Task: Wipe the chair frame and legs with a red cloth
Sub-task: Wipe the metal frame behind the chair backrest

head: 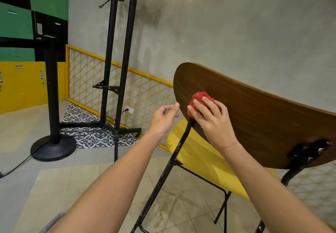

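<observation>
- The right hand [212, 123] is gripping the bunched red cloth [199, 98], with its fingers curling over it.
- The red cloth is pressing against the wooden backrest [254, 116], where the black frame tube [174, 156] is meeting its lower edge.
- The left hand [164, 118] is hovering just beside the backrest edge, fingers loosely curling and holding nothing.
- The yellow seat [200, 158] is lying below the backrest.
</observation>
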`<action>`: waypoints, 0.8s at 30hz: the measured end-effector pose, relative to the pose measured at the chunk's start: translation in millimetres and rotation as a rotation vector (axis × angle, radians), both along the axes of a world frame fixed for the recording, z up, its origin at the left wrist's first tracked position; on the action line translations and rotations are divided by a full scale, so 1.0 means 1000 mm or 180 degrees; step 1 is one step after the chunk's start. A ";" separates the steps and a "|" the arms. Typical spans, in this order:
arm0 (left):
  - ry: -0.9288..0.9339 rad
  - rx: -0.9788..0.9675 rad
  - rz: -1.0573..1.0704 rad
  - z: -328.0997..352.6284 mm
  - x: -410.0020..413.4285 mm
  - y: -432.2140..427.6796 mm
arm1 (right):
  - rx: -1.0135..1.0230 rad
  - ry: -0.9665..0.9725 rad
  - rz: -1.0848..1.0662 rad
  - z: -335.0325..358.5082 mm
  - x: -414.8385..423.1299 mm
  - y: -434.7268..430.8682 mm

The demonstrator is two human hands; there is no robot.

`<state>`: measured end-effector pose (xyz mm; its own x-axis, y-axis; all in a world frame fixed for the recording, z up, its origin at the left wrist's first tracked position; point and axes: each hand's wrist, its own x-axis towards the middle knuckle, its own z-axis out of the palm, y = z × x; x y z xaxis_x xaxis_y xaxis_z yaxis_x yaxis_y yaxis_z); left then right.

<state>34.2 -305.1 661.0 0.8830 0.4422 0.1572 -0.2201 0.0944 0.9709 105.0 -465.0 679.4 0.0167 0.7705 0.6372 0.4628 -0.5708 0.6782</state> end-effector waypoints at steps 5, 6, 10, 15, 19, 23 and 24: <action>-0.0041 0.0136 -0.0016 0.001 0.001 -0.005 | -0.0534 0.0023 -0.0107 -0.007 -0.002 -0.011; -0.0041 0.0139 -0.0038 0.001 0.001 -0.005 | -0.0536 -0.0011 -0.0093 -0.004 -0.002 -0.011; -0.0027 0.0094 -0.0087 0.001 0.001 -0.007 | -0.0052 0.0071 -0.0032 0.006 -0.007 -0.011; 0.0007 0.0061 -0.0060 -0.001 0.002 -0.006 | -0.0277 0.0203 -0.0191 -0.001 -0.012 -0.012; 0.0011 0.0096 -0.0006 -0.001 0.002 -0.006 | -0.0687 0.0285 -0.0223 0.006 -0.016 -0.019; 0.0002 0.0151 0.0005 0.001 0.004 -0.009 | -0.0403 0.0304 -0.0239 0.018 -0.021 -0.017; 0.0001 0.0161 0.0003 0.002 0.005 -0.010 | -0.0196 0.0372 -0.0220 0.019 -0.022 -0.015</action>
<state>39.4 -314.9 663.0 0.8827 0.4344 0.1792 -0.2199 0.0449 0.9745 82.6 -479.6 698.5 0.1423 0.8025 0.5794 0.5016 -0.5631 0.6568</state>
